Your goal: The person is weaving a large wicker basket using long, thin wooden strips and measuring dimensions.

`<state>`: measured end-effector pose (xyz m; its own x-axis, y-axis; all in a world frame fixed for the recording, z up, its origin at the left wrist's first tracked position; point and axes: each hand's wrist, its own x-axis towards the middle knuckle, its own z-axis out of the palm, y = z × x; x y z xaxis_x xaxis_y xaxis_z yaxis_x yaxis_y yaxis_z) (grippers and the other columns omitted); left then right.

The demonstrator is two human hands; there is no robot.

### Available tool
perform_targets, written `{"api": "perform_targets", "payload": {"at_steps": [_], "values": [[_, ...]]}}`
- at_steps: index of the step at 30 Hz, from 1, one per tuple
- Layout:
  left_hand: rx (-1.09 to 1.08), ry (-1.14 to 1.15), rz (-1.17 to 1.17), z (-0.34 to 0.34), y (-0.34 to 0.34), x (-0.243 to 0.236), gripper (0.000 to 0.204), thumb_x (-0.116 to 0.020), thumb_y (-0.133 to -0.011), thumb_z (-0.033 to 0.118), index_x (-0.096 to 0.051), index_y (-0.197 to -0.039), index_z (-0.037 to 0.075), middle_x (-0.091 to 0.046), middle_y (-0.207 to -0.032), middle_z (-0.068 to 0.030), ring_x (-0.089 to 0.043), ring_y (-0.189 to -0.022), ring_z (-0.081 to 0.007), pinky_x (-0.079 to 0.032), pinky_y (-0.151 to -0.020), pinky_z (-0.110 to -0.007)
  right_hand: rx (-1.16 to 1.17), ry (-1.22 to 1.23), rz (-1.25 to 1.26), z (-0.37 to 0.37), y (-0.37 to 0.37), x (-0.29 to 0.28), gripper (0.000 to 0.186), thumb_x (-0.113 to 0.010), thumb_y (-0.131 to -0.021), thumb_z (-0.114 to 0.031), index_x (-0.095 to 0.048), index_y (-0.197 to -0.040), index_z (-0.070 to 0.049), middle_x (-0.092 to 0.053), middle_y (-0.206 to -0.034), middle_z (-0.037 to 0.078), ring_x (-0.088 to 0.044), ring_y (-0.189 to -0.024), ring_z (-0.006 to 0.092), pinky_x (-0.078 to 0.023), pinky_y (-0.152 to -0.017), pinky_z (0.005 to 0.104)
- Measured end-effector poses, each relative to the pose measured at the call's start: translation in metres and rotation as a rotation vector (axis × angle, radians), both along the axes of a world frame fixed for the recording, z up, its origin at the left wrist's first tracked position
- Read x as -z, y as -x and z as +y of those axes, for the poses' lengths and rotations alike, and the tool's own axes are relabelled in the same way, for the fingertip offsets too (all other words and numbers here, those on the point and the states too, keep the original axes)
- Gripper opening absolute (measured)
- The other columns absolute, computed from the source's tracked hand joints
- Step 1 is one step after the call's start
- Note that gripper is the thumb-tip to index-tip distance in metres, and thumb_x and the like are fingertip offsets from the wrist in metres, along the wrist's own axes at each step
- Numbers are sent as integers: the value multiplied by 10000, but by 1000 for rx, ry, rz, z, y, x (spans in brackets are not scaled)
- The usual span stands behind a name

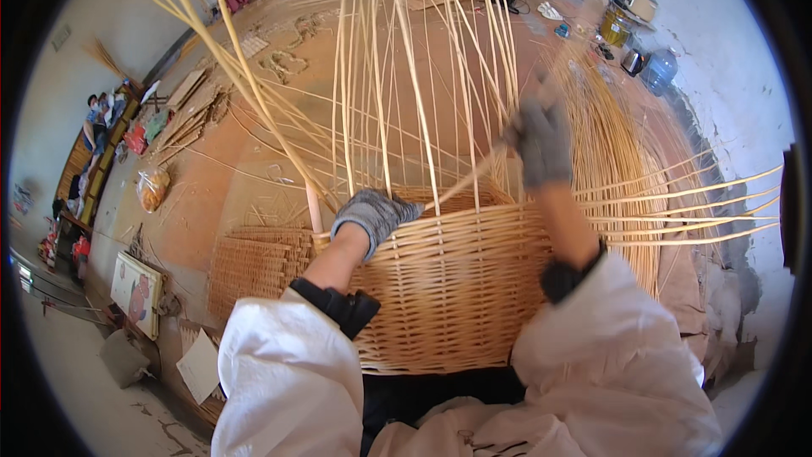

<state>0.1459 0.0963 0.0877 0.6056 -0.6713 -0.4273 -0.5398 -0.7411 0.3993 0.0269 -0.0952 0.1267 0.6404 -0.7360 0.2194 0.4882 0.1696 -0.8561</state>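
A tan wicker basket [457, 288] stands upright against my lap, its woven wall facing me and long pale stakes [410, 76] rising from its rim. My left hand [376, 216], in a grey knit glove, is closed over the rim at the left, its fingers pressed where a willow rod [468, 179] meets the weave. That rod slants up to the right into my right hand [541, 144], also gloved in grey. The right hand is closed around it, raised above the rim and blurred by motion. A blurred length continues upward past the right fist.
Loose willow rods [605, 144] lie in a thick bundle to the right. Several bent stakes [694, 211] stick out sideways there. A woven panel [258, 262] is at the left. A water jug [660, 72] and a pot [640, 4] stand by the right wall. People sit at the far end.
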Motion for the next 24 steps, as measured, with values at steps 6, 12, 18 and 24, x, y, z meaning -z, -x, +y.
{"api": "perform_targets", "payload": {"at_steps": [6,12,18,24], "values": [[-297,120,321,-15,36,-54,586,-556,-726,501,-586,-961,-35,-579,-1001,-173,-540,-967,-280,-415,-833,-321,315,-207,-52,13,56,28,237,-430,-860,-99,-312,-1058,-157,-376,-562,14,-356,-383,108,-431,-364,272],[-307,74,41,-36,31,-27,512,-578,-725,449,-595,-959,-6,-593,-944,-170,-562,-903,-271,-426,-799,-325,-86,-230,-321,43,52,-5,125,-431,-867,-120,-382,-975,-79,-421,-570,26,-414,-408,130,-458,-397,302],[-197,-24,-465,-43,54,-55,441,-600,-724,397,-603,-957,23,-607,-888,-167,-584,-838,-261,-438,-766,-329,344,-271,-127,11,74,41,90,-416,-872,-98,-384,-949,-64,-453,-568,54,-448,-412,161,-491,-430,346],[-16,-101,-288,-139,18,-10,382,-499,-812,335,-597,-907,-22,-597,-911,-156,-575,-875,-305,-449,-777,-365,317,-337,-195,37,50,32,82,-424,-866,-96,-377,-929,-73,-459,-577,59,-442,-418,153,-483,-415,328]]}}
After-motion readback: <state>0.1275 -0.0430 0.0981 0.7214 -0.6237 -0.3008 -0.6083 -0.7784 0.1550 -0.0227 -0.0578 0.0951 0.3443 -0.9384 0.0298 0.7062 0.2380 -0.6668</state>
